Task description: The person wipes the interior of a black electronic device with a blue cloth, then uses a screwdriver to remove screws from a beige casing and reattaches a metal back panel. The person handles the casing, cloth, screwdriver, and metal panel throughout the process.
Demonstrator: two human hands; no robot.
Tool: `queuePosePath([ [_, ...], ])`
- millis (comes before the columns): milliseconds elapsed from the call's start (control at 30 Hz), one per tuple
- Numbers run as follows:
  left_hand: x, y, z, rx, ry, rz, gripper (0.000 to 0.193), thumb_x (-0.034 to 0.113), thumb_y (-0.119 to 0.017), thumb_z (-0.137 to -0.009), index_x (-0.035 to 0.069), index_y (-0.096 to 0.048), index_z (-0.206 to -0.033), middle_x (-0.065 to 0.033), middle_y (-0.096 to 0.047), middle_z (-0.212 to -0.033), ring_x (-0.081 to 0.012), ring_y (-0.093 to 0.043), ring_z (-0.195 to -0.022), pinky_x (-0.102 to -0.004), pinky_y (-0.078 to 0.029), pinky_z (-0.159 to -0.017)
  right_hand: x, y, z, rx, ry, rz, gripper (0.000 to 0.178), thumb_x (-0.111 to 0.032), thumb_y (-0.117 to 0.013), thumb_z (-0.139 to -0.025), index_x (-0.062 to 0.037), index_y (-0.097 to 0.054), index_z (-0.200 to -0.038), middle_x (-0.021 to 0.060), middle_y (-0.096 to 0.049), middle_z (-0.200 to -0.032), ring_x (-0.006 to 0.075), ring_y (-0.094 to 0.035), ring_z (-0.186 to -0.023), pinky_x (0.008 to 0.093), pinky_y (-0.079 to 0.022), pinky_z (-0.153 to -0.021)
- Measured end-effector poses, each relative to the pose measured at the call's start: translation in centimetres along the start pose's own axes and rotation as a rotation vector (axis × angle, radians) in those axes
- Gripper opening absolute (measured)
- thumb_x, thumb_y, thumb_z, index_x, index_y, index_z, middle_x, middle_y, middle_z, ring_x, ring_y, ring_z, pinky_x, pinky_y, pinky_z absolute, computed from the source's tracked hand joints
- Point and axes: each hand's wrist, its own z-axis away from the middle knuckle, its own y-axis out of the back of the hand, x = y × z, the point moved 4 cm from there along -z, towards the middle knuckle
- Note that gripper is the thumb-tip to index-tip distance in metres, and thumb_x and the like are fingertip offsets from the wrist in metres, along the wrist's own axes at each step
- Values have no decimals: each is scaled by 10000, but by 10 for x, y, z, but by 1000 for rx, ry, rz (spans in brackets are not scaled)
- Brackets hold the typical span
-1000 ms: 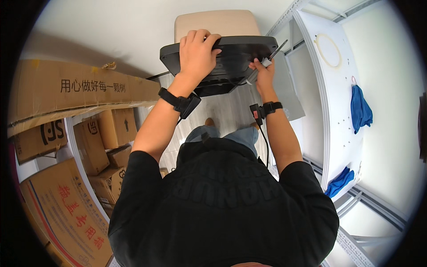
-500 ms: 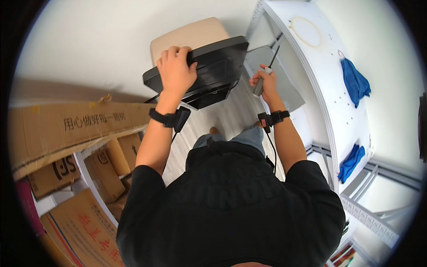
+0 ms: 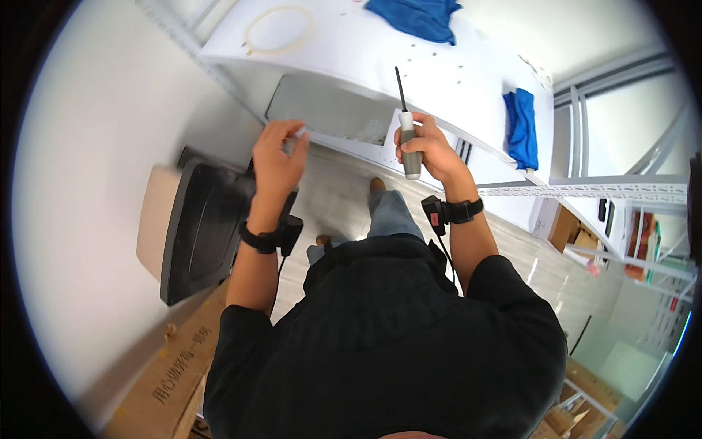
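Grey-handled screwdriver (image 3: pixel 407 124) is pointing away from the body, tip showing against white tabletop (image 3: pixel 336 62), right hand (image 3: pixel 433 148) is gripping its handle, forearm reaching forward, left hand (image 3: pixel 278 162) is hovering, fingers curling, can't tell if holding anything, black panel (image 3: pixel 201 227) standing left.

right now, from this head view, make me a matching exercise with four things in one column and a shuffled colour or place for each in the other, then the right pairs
Things
1. screwdriver
2. round hoop
3. cloths
4. large flat panel

Colour or place
A. blue
B. black, at the picture's left
C. in the right hand
D. pale yellow, on the white surface

Right pairs: 1-C, 2-D, 3-A, 4-B
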Motion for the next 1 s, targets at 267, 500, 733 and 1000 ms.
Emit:
queuePosePath([
  [267,40,-183,-75,-252,-133,1,178,76,-678,-780,39,-664,-954,-88,-651,-867,-240,-601,-806,-333,-479,-707,-25,147,13,202,188,-119,580,28,-576,-756,-55,-451,-1316,180,-619,-1080,148,-585,-729,269,-498,-613],
  [500,47,-296,-152,-275,-223,-336,217,133,-709,-760,54,-679,-960,-94,-666,-901,-274,-590,-871,-381,-477,-771,-30,215,7,189,176,-193,540,55,-589,-687,1,-450,-1205,176,-618,-1122,151,-599,-765,268,-502,-616],
  [733,35,-341,-179,-363,-192,-638,170,167,-712,-751,80,-704,-896,-83,-673,-845,-284,-596,-885,-392,-479,-766,-47,239,-3,183,194,-144,510,66,-609,-691,-26,-527,-1186,135,-640,-1113,129,-612,-802,239,-487,-607],
  [1000,22,-349,-181,-388,-187,-574,72,166,-685,-785,101,-703,-812,-76,-687,-878,-256,-607,-807,-374,-482,-728,-49,236,-11,140,202,-135,474,67,-607,-728,-21,-535,-1188,125,-634,-1127,135,-623,-840,239,-482,-626],
])
